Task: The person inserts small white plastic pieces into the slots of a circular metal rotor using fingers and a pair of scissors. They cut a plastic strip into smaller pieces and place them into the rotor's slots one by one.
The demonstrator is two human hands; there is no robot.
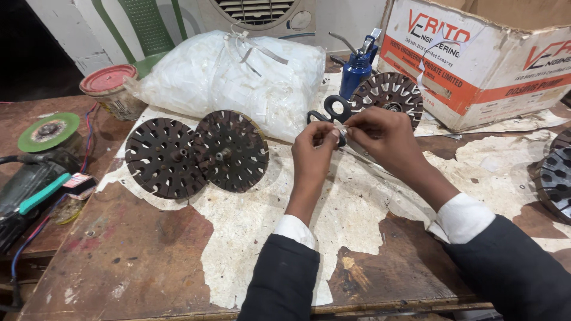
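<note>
**Rust-brown discs on a stained brown counter**

2 slotted discs [196, 153] are dark rust-brown, each ringed by a pattern of radial slots. A third slotted disc [389, 92] shows pale strips in its slots. The counter [131, 249] is worn brown under torn off-white paper [351, 202]. The bag [226, 74] is white, the bottle [355, 70] blue, the grinding wheel [49, 131] green, the tin's lid [108, 79] red, the carton [476, 53] white and orange.

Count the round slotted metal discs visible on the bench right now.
4: two side by side left of the hands, one behind the right hand, one cut off at the right edge. More may lie out of frame.
</note>
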